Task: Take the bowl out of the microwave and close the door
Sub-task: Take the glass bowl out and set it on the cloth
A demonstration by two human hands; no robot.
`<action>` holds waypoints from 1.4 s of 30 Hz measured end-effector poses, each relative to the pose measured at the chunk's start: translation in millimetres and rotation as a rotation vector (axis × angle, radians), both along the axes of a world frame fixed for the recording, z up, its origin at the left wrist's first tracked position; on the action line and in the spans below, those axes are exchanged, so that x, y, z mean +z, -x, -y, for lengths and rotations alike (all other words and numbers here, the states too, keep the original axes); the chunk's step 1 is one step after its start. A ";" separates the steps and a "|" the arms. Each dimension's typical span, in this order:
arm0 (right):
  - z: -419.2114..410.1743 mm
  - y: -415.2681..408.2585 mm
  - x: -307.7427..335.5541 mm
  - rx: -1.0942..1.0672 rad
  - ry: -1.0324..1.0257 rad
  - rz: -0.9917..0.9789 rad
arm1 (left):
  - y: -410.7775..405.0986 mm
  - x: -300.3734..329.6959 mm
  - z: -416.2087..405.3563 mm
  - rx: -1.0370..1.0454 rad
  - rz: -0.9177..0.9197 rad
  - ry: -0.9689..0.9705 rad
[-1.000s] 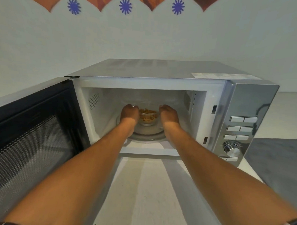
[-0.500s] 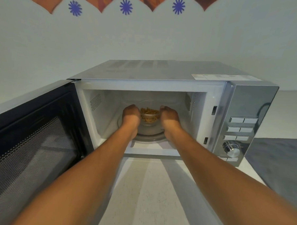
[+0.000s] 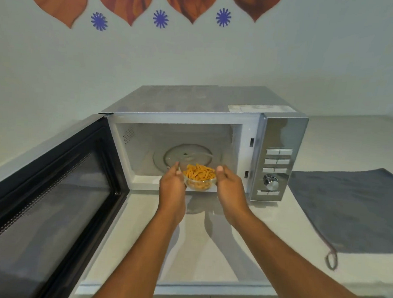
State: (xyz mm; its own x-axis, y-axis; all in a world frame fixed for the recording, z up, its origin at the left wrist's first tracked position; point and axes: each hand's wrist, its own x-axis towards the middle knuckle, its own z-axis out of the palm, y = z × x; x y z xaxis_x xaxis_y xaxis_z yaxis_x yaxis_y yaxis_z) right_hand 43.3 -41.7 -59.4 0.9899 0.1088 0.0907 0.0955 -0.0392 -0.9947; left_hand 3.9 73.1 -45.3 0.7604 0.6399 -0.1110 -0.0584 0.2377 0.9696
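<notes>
Clear bowl [image 3: 199, 180] of orange pasta, clasped on either side by the left hand [image 3: 172, 188] and right hand [image 3: 230, 189], held just outside the microwave [image 3: 206, 108] opening, above the tabletop [image 3: 142, 236]. Door [image 3: 49, 201] stands wide open.

The microwave [image 3: 193, 99] is silver with a white cavity, and its open door [image 3: 54, 187] is framed in black with a dotted mesh window. The clear bowl [image 3: 199, 182] holds orange-yellow pieces. A dark grey cloth [image 3: 350, 207] lies on the pale table [image 3: 141, 247]. The wall [image 3: 195, 58] shows rust-orange leaf shapes and blue-violet star flowers.
</notes>
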 end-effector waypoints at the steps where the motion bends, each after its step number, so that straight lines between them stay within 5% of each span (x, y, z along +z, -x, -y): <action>1: 10.4 9.1 -3.1 -0.006 0.005 -0.002 | 9.8 -5.9 7.6 -0.038 0.015 -0.014; 16: 175.3 61.5 -25.8 -0.253 -0.021 -0.069 | 47.3 -39.3 155.2 -0.448 -0.013 -0.164; 42: 340.5 -77.4 -34.0 -0.650 0.039 -0.218 | -121.1 -41.5 314.9 -0.784 -0.109 -0.407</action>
